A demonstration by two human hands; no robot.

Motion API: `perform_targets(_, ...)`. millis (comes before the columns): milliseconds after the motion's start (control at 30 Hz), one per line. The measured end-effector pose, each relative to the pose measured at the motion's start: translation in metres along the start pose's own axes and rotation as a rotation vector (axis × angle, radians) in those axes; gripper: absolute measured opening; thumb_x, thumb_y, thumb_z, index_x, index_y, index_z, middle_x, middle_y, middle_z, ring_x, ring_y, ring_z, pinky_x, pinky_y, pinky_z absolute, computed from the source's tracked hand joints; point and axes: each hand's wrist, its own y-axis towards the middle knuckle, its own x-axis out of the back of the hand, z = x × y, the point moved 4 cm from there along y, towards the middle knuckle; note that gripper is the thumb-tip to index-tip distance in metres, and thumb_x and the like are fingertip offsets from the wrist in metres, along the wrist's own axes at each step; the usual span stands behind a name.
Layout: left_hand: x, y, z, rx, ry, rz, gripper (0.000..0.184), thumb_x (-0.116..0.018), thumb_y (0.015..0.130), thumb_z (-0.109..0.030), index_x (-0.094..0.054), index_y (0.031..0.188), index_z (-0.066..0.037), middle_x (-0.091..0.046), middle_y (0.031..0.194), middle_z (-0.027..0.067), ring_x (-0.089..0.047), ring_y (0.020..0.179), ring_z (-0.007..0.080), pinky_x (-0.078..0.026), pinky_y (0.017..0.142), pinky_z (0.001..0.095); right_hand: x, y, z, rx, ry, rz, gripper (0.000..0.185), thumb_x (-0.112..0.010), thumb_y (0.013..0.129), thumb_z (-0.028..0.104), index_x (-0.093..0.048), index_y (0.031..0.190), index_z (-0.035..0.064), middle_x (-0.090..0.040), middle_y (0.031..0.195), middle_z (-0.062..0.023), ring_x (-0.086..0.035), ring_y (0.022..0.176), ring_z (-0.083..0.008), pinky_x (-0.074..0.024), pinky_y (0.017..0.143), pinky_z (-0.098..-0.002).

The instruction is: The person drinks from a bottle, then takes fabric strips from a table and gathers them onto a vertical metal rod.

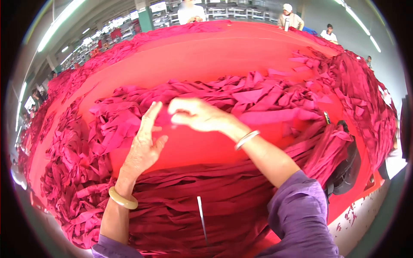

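Both of my hands are raised over a red surface (193, 150) ringed by heaps of crimson fabric strips (266, 94). My left hand (146, 142), above a bangled wrist, has its fingers stretched up and its thumb apart, with nothing in it. Close to its fingertips is my right hand (195, 114), its fingers curved and blurred; whether it pinches anything is too smeared to tell. Nearer to me, long dark red fabric folds (193, 193) lie in rows, and a thin pale stick-like object (201, 215) shows over them.
Further fabric piles line the left (69, 172) and right (361, 90) sides. A dark object (346, 172) lies by the right edge. Across the table are a person in white (191, 13), a person in a cap (290, 19) beside a bottle (287, 25), and another person (329, 35).
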Motion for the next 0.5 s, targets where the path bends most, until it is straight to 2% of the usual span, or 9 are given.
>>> perform_targets(67,-0.012,0.007,0.021,0.122,-0.172,0.099,0.051,-0.050,0.073,0.005,-0.037,0.121,-0.007,-0.055,0.100,0.0159,-0.054,0.097,0.0216,-0.045,0.074,0.0280,-0.018,-0.005,0.014,-0.217,0.164,0.084,0.012,-0.048,0.084,0.011,-0.041,0.089,0.0033,-0.053,0.071,-0.0066,-0.055,0.062,-0.0136,-0.0463,0.054,-0.0268)
perform_targets(100,-0.012,0.006,0.029,0.208,-0.101,0.234,0.037,-0.046,0.073,0.006,-0.045,0.109,-0.003,-0.057,0.075,0.0100,-0.059,0.073,0.0191,-0.045,0.062,0.0278,-0.022,-0.005,0.014,-0.217,0.127,0.120,0.016,-0.051,0.083,0.011,-0.041,0.093,0.0027,-0.053,0.073,-0.0082,-0.054,0.061,-0.0135,-0.0458,0.052,-0.0262)
perform_targets(167,0.006,-0.003,0.030,0.253,-0.023,0.204,0.030,-0.045,0.072,0.007,-0.050,0.100,-0.002,-0.055,0.066,0.0049,-0.055,0.062,0.0143,-0.043,0.054,0.0261,-0.021,-0.018,0.011,-0.303,-0.040,0.154,0.031,-0.060,0.076,0.011,-0.044,0.098,-0.0031,-0.054,0.083,-0.0156,-0.055,0.061,-0.0200,-0.0446,0.053,-0.0344)
perform_targets(200,0.024,-0.010,0.040,0.301,-0.224,0.179,0.029,-0.047,0.073,0.006,-0.052,0.100,-0.004,-0.055,0.067,0.0021,-0.054,0.063,0.0103,-0.043,0.052,0.0215,-0.021,-0.023,0.003,-0.061,-0.209,0.149,0.028,-0.059,0.075,0.013,-0.048,0.093,-0.0041,-0.056,0.083,-0.0185,-0.057,0.068,-0.0283,-0.0430,0.060,-0.0407)
perform_targets(233,0.047,-0.022,0.049,0.306,-0.492,0.013,0.028,-0.049,0.075,0.004,-0.053,0.100,-0.006,-0.055,0.067,-0.0005,-0.054,0.062,0.0067,-0.043,0.052,0.0176,-0.015,-0.031,0.004,-0.212,-0.397,0.208,0.025,-0.058,0.075,0.015,-0.050,0.090,-0.0039,-0.056,0.082,-0.0196,-0.056,0.073,-0.0320,-0.0423,0.064,-0.0422)
perform_targets(300,0.103,-0.039,0.049,0.394,-0.233,-0.130,0.022,-0.045,0.082,-0.007,-0.052,0.103,-0.006,-0.054,0.068,-0.0008,-0.052,0.054,0.0068,-0.043,0.045,0.0181,0.000,-0.049,-0.017,-0.401,-0.637,0.250,0.025,-0.054,0.078,0.020,-0.050,0.089,-0.0019,-0.054,0.081,-0.0229,-0.051,0.084,-0.0393,-0.0400,0.069,-0.0454)
perform_targets(433,0.227,-0.121,0.101,0.699,-0.104,-0.576,0.035,-0.039,0.082,-0.014,-0.048,0.115,-0.008,-0.051,0.065,0.0000,-0.048,0.050,0.0094,-0.043,0.042,0.0204,0.035,-0.083,-0.041,-0.492,-0.793,0.120,0.028,-0.054,0.077,0.022,-0.053,0.092,-0.0007,-0.057,0.086,-0.0207,-0.053,0.088,-0.0366,-0.0423,0.072,-0.0448)
perform_targets(467,0.255,-0.148,0.119,0.674,-0.102,-0.718,0.030,-0.041,0.080,-0.018,-0.052,0.108,-0.011,-0.048,0.063,-0.0032,-0.045,0.049,0.0082,-0.041,0.041,0.0217,0.038,-0.087,-0.040,-0.541,-0.820,0.139,0.027,-0.055,0.077,0.022,-0.054,0.091,-0.0004,-0.057,0.087,-0.0199,-0.053,0.089,-0.0361,-0.0425,0.072,-0.0445)
perform_targets(500,0.291,-0.179,0.148,0.719,-0.121,-0.679,0.021,-0.045,0.079,-0.022,-0.055,0.096,-0.014,-0.045,0.061,-0.0058,-0.043,0.048,0.0071,-0.038,0.041,0.0215,0.040,-0.092,-0.040,-0.591,-0.846,0.159,0.026,-0.055,0.076,0.022,-0.055,0.090,-0.0001,-0.058,0.088,-0.0192,-0.054,0.090,-0.0355,-0.0427,0.073,-0.0441)
